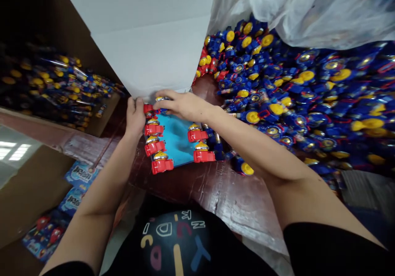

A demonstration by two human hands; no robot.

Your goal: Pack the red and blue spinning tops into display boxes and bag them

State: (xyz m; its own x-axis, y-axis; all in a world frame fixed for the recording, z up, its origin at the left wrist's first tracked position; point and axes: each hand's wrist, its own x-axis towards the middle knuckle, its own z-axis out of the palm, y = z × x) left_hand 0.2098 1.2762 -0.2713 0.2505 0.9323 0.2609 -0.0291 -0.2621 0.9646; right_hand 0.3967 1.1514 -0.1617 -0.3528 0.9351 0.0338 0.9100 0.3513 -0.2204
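A bright blue card (pixel 179 142) lies in front of me. Red toys (pixel 162 165) with round silver-and-yellow tops line its left edge, and two more red toys (pixel 204 155) sit along its right edge. My left hand (pixel 135 117) is closed at the card's far left corner, beside the farthest red toy; its fingertips are partly hidden. Reaching across from the right, my right hand (pixel 182 105) has its fingers curled over a toy with a silver-and-yellow round top (pixel 162 99) at the card's far edge. The fingers cover much of that toy.
A white carton panel (pixel 151 57) rises just beyond my hands. Blue-and-yellow toys (pixel 277 86) are heaped on the right under clear plastic sheeting (pixel 327 16). A cardboard box (pixel 106 113) at left holds more toys. Printed blue cards (pixel 72 199) lie lower left. The dark red tabletop (pixel 182 185) shows scuffed film.
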